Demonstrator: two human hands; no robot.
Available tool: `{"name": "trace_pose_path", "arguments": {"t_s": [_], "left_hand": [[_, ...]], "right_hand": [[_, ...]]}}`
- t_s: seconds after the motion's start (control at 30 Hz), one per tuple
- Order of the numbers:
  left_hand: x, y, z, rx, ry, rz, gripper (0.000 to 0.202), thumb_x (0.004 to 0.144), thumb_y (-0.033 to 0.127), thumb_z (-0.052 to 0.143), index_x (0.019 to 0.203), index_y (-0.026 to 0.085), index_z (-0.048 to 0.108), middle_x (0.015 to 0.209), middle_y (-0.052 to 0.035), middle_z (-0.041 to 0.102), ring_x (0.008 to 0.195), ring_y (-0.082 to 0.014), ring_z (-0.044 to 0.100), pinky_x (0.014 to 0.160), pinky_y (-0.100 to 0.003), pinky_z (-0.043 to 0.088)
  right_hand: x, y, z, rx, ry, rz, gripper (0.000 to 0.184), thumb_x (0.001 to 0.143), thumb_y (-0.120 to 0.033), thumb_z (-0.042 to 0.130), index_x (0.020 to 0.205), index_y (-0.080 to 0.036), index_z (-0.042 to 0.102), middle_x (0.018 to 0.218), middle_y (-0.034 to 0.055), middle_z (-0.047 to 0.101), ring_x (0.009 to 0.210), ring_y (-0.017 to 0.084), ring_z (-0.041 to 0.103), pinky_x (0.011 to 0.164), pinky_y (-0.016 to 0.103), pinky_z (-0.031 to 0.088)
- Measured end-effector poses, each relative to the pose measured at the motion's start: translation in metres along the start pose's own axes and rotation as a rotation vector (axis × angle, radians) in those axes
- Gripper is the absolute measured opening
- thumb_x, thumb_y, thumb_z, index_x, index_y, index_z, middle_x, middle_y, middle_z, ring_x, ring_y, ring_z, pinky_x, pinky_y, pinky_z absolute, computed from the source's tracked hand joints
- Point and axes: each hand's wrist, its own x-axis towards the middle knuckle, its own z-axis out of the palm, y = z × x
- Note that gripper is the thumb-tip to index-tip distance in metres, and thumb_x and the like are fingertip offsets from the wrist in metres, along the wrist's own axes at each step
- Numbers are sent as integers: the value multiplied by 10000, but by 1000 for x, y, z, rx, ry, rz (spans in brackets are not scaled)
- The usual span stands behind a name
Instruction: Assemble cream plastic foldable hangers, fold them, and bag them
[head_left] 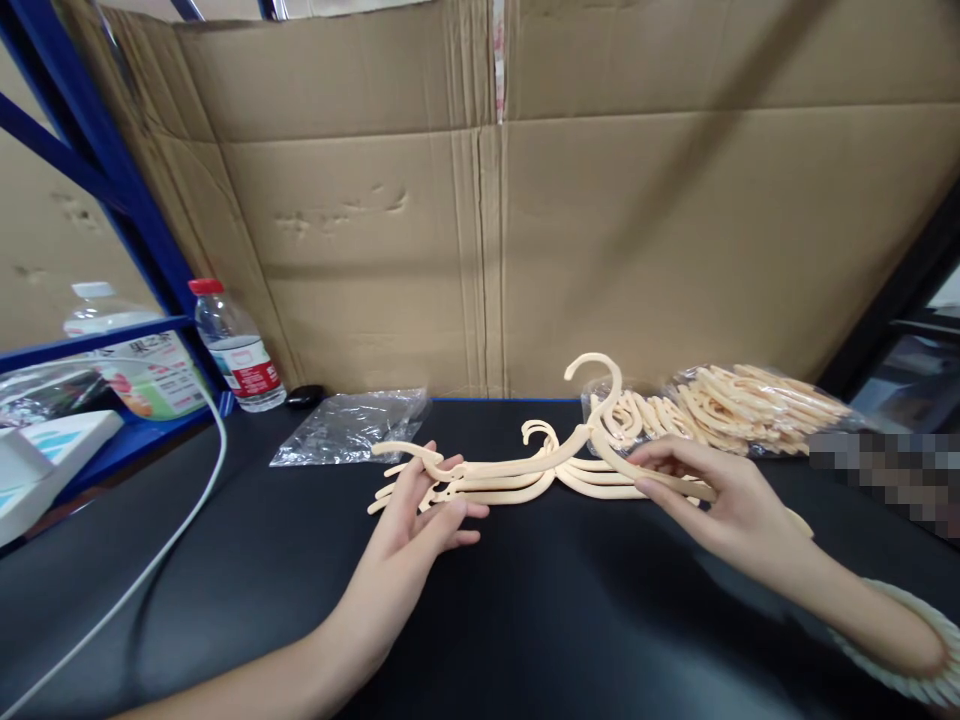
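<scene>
A cream folding clothes hanger point(525, 465) is raised a little above the black table, its hook pointing up and curling left. My right hand point(712, 500) pinches its right arm between thumb and fingers. Around the jointed left end of the same hanger is my left hand point(424, 515), its fingers partly curled and partly hidden behind the plastic. Several matching hangers point(517, 495) lie in a stack on the table, just below and behind the held one. Their hooks point left, and my left fingers come close to their left ends; contact there is unclear.
Clear bags of cream hanger parts point(750, 405) lie at the back right. A flat plastic bag point(352, 425) rests at the back left, near a red-capped bottle point(247, 365) and a dark small object point(305, 396). A white cable point(180, 530) crosses the left side. Cardboard point(360, 240) walls the back.
</scene>
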Motion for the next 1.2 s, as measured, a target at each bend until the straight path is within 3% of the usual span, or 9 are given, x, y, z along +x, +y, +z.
{"name": "trace_pose_path", "arguments": {"t_s": [0.13, 0.23, 0.37, 0.5, 0.67, 0.8, 1.03, 1.2], "left_hand": [[0, -5, -4, 101, -131, 76, 731, 852, 382, 655, 1459, 348, 248, 1408, -95, 454, 955, -207, 641, 802, -332, 543], [-1, -5, -4, 191, -208, 83, 697, 881, 347, 615, 1481, 335, 260, 1340, -93, 511, 956, -192, 614, 829, -321, 514], [0, 2, -3, 263, -227, 76, 524, 879, 318, 602, 1384, 267, 472, 1192, -82, 602, 998, -200, 585, 827, -288, 494], [3, 8, -1, 324, -253, 95, 347, 897, 358, 555, 1183, 174, 625, 902, -65, 663, 678, -146, 544, 598, -244, 454], [5, 6, -2, 278, -192, 89, 249, 903, 370, 568, 949, 147, 670, 711, -12, 590, 599, -127, 494, 565, -241, 417], [7, 3, -4, 163, -131, 60, 208, 909, 341, 572, 916, 153, 663, 754, -19, 598, 646, -129, 508, 595, -236, 429], [5, 8, -5, 55, -43, 72, 212, 877, 317, 630, 1016, 165, 679, 802, -27, 603, 674, -132, 505, 598, -228, 433], [5, 9, -4, 55, -21, 65, 248, 845, 351, 670, 998, 158, 693, 744, -29, 605, 659, -141, 507, 591, -235, 441]], "right_hand": [[-2, -4, 2, -22, -27, -46, 100, 909, -290, 568, 959, -225, 625, 867, 25, 697, 742, 156, 656, 659, 269, 514], [-3, -7, 2, -15, -38, -40, 106, 907, -295, 570, 964, -225, 626, 875, 35, 702, 756, 163, 666, 672, 272, 529], [-4, -8, 3, -14, -50, -20, 123, 903, -311, 566, 958, -224, 633, 865, 42, 707, 742, 173, 672, 660, 282, 542], [-7, -6, 5, -22, -72, -21, 125, 902, -310, 572, 972, -233, 641, 884, 36, 713, 747, 169, 675, 642, 270, 545], [-6, -1, 4, -89, -91, -178, 168, 934, -246, 547, 1089, -241, 610, 987, 44, 693, 875, 173, 650, 759, 297, 524], [-3, 0, -2, -277, -80, -300, 177, 941, -194, 522, 1087, -233, 615, 920, 43, 685, 849, 196, 595, 772, 352, 478], [-8, -4, -10, -650, 147, -282, 147, 932, -211, 534, 984, -220, 671, 962, 34, 746, 779, 198, 665, 693, 325, 451], [-11, -8, -9, -807, 183, -275, 191, 932, -205, 517, 996, -232, 694, 1009, 24, 754, 637, 163, 658, 583, 304, 433]]}}
